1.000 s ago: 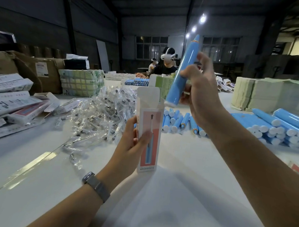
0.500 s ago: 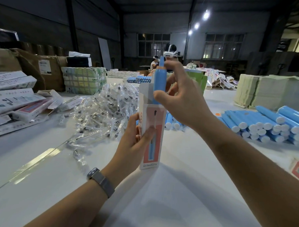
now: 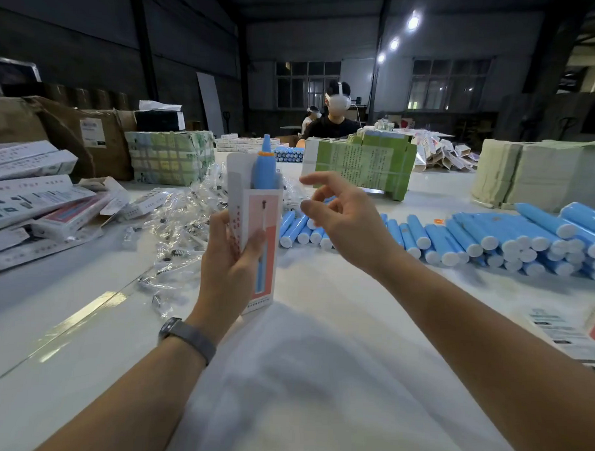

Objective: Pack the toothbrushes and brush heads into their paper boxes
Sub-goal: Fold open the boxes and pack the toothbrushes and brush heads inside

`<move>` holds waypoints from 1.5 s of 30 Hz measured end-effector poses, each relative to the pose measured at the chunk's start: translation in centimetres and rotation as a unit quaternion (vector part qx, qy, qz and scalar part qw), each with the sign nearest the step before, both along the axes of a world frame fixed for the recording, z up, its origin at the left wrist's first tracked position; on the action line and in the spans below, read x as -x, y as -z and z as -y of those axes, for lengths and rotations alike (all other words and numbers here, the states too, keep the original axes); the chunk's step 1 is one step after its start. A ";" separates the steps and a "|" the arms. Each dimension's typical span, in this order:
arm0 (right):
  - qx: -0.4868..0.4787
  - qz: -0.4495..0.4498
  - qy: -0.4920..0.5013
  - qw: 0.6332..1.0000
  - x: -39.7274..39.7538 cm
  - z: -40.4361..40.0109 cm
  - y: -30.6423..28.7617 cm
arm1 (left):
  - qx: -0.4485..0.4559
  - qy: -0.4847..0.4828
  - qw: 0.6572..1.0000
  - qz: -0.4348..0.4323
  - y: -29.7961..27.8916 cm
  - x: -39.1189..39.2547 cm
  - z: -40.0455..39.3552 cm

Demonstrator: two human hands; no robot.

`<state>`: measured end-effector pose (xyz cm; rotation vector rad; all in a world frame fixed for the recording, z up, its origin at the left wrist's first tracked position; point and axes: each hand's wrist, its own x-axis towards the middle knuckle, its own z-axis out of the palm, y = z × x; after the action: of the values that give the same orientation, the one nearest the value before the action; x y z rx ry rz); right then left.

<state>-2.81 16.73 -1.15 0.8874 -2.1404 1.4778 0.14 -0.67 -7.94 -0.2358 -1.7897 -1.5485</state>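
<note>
I am holding a paper box (image 3: 259,244) upright in my left hand (image 3: 231,266), my fingers wrapping behind it and my thumb pressing across its printed front, just above the white table (image 3: 316,379). The box's top flap is standing open, and a blue toothbrush handle (image 3: 265,169) is sitting inside the box with its narrow tip and orange ring poking out above the opening. My right hand (image 3: 344,217) is hanging in the air just beside the box, to its right, touching nothing; its fingers are loosely spread and relaxed, the index finger reaching out toward the box top (the fingertips are a little blurred). A grey watch (image 3: 187,336) is sitting on my left wrist.

Behind my right hand, a row of blue toothbrush handles (image 3: 476,238) is lying on the table, white end caps facing me. To the left of the box, a heap of clear plastic packets (image 3: 184,220) is sprawling across the table, and further left flat printed cartons (image 3: 28,193) are lying in a loose stack. Across the table a person wearing a white headset (image 3: 337,102) is sitting behind a green-wrapped bundle (image 3: 360,163).
</note>
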 end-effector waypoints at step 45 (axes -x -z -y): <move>0.181 -0.031 -0.038 0.982 -5.1 -2.0 -4.8 | 0.104 0.139 0.985 -0.017 1.0 -1.0 -2.7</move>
<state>2.32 18.70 3.64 0.8728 -1.7305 1.7792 1.15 2.00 -8.91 -0.6338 -1.9560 -1.5308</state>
